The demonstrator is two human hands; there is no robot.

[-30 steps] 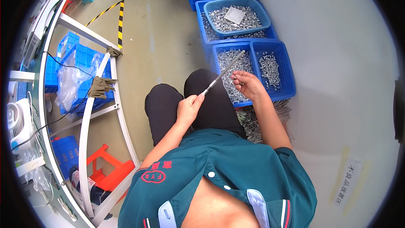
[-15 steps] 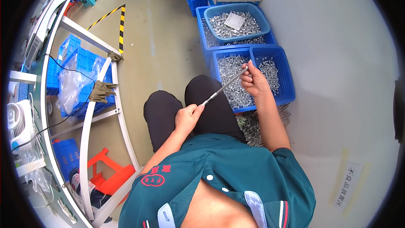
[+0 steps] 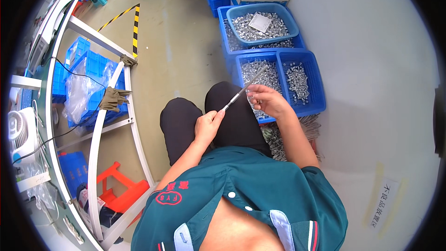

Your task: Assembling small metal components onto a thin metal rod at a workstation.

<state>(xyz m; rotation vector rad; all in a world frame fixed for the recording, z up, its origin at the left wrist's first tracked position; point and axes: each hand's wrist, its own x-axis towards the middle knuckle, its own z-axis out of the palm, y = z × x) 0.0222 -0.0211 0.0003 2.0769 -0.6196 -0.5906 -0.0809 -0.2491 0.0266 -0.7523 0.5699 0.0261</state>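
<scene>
A thin grey metal rod (image 3: 253,79) with a brighter sleeve-like section near its lower end slants up and to the right above my lap. My left hand (image 3: 207,128) pinches that lower end between thumb and fingers. Beside the middle of the rod is my right hand (image 3: 272,102), its fingers loosely curled and apart. Its fingertips reach the rod or come very close; I cannot tell whether they touch. Beneath it stands a blue bin (image 3: 239,75) of small silvery metal parts (image 3: 260,70). A second blue basket (image 3: 317,72) to the right holds fewer of them.
Farther off, a light-blue basket (image 3: 293,21) of metal pieces carries a white paper. Long thin rods (image 3: 278,146) lie below the near bins. A white-framed bench (image 3: 100,130) and a red stool (image 3: 123,193) stand left; a wall (image 3: 371,88) runs along the right.
My right hand has left the rod's far end and moved down and left toward its middle, its fingers loosening. The far end is now exposed. My left hand keeps its hold.
</scene>
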